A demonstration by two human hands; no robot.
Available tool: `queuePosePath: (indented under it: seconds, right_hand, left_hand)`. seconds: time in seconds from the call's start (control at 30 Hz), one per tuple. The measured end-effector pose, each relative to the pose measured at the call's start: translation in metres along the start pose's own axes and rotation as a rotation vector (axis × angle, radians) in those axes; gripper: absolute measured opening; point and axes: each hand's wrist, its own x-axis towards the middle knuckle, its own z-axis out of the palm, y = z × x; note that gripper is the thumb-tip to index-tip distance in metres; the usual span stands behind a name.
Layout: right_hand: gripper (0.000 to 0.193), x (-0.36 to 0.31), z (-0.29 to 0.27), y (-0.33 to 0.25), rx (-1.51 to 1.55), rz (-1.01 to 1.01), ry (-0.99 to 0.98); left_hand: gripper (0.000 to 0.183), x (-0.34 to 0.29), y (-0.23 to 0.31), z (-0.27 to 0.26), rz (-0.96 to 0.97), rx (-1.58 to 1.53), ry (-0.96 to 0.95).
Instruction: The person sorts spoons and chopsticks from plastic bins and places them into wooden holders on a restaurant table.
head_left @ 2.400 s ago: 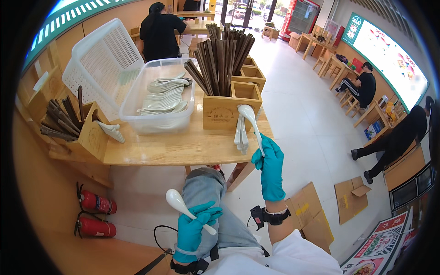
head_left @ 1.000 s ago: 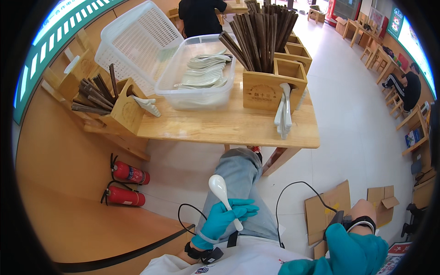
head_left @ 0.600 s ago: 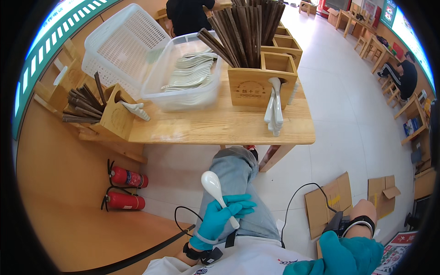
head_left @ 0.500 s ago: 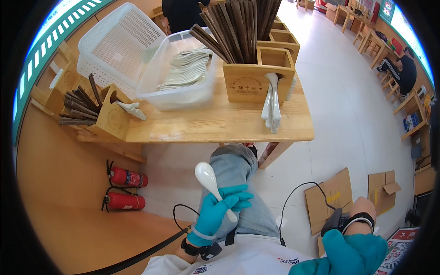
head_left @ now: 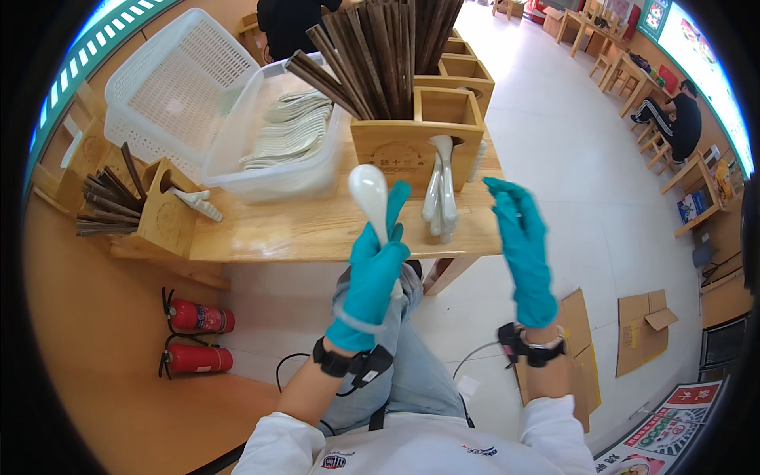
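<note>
My left hand (head_left: 368, 286), in a teal glove, grips a white soup spoon (head_left: 369, 193) by its handle, bowl upward, in front of the table edge. My right hand (head_left: 524, 249), gloved alike, is raised off the table's right end with its fingers stretched out and nothing in them. Between the hands, several white spoons (head_left: 441, 190) hang by their bowl ends on the side of a wooden utensil holder (head_left: 396, 150). Dark chopsticks (head_left: 384, 67) stand in that holder. To its left, a translucent bin (head_left: 229, 170) contains stacked white spoons (head_left: 293, 131).
A white perforated basket (head_left: 178, 79) leans behind the bin. At the left sits a second wooden holder (head_left: 168, 210) with chopsticks and spoons. Two red fire extinguishers (head_left: 202, 317) stand by the wall. Flattened cardboard (head_left: 645, 332) lies on the floor; other people sit farther off.
Both hands have risen toward the table, the left still gripping the spoon. My right hand has come up from the lower right corner and stretched out beside the hanging spoons.
</note>
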Motion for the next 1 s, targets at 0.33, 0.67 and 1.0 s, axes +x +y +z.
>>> queuePosePath:
  seconds: [0.33, 0.67, 1.0]
  right_hand:
    - [0.066, -0.015, 0.058, 0.008, 0.507, 0.280, -0.180]
    - [0.058, -0.016, 0.064, 0.018, 0.387, 0.217, -0.146]
    - [0.061, -0.029, 0.060, 0.021, 0.430, 0.273, -0.180]
  left_hand:
    - [0.059, 0.014, -0.056, 0.036, -0.157, -0.181, 0.021]
    - [0.069, 0.018, -0.047, 0.014, -0.173, -0.154, -0.127]
    - [0.071, 0.015, -0.070, 0.018, -0.135, -0.138, -0.215]
